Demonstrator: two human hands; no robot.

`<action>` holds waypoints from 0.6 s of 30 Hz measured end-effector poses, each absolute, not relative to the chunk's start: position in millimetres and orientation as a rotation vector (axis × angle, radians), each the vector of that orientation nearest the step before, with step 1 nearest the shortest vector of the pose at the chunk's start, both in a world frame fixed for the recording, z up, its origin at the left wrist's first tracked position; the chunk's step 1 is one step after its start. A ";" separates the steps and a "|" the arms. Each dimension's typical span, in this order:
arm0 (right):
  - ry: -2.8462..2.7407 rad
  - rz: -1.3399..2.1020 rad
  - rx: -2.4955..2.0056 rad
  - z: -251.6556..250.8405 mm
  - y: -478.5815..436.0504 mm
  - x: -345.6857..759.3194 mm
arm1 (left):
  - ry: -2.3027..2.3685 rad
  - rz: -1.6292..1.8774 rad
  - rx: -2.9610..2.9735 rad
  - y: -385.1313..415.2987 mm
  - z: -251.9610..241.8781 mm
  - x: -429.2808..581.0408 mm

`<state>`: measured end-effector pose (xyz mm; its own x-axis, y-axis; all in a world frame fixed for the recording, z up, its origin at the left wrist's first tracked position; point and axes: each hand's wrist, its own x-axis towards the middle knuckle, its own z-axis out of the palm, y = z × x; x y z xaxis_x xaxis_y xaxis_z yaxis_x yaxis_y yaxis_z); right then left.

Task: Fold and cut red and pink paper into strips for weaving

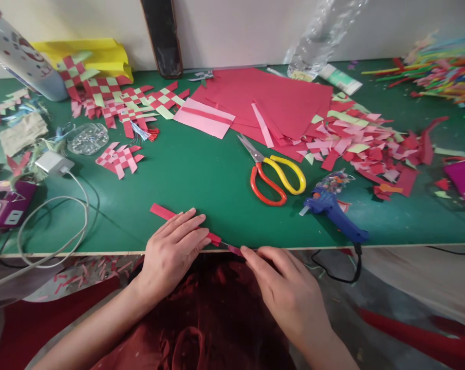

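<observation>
My left hand [174,246] lies flat with fingers stretched out, pressing a folded red paper strip [163,211] onto the table near its front edge. The strip's far end sticks out up and left of the fingers. In my right hand [286,282] is a thin craft knife [235,250] with a dark reddish handle, mostly covered by the fingers. Its narrow metal blade points left and meets the strip's near end. Whether the blade is inside the fold I cannot tell. Scissors [261,159] with one red and one yellow handle lie beyond my hands.
Red paper sheets [271,97] and a pink card [204,117] lie at the back. Paper scraps [371,139] and a blue glue gun [336,213] are at right. Woven paper pieces [120,159], a white charger [55,163] with cable and a bottle [28,56] stand left. A phone [163,38] leans against the wall.
</observation>
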<state>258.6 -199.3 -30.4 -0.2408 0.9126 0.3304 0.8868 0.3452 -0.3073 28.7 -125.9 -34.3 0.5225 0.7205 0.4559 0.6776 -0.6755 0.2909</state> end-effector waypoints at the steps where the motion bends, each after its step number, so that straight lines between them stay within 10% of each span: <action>1: -2.178 0.051 -1.582 -30.0 -198.7 258.2 | 1.225 0.852 2.682 -126.0 -35.0 27.7; 18: -2.247 0.020 -1.606 -20.3 -185.2 251.1 | 1.175 0.123 2.838 -130.7 -23.6 -0.9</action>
<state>251.1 -185.2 -20.3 -0.2764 0.9151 0.2935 0.9097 0.3476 -0.2271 -0.9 -130.7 -23.6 0.7050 0.7076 0.0479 0.7023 -0.7059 0.0925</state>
